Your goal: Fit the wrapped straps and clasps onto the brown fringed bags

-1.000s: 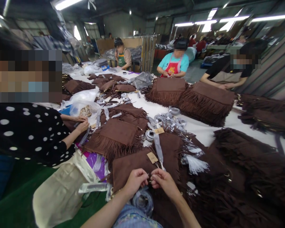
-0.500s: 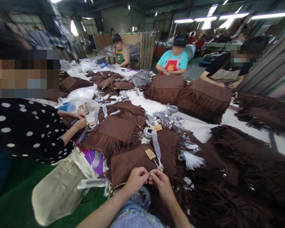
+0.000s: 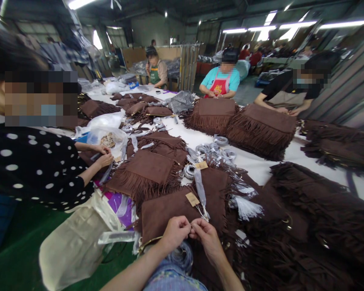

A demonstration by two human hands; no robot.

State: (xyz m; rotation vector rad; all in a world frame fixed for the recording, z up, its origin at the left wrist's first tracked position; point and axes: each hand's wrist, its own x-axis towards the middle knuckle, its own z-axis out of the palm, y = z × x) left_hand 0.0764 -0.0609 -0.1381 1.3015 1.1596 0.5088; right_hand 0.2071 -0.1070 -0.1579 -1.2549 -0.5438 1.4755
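Observation:
My left hand and my right hand meet fingertip to fingertip over the near edge of a brown suede-like bag. Both are closed in a pinch. Whatever sits between the fingertips is too small to make out. Just beyond them, a tan paper tag on a thin white string lies on the bag. Beside it runs a strap end wrapped in clear plastic. Below my hands, close to my body, is a plastic-wrapped coil, partly hidden by my left forearm.
Fringed brown bags are piled over the white table, with more heaped at right. White tag strings and wrapped coils lie between. A co-worker in a dotted top works at left; others stand across the table.
My hands stay pinched together in nearly the same spot over the bag. The view has shifted slightly. The co-worker at left still works with both hands.

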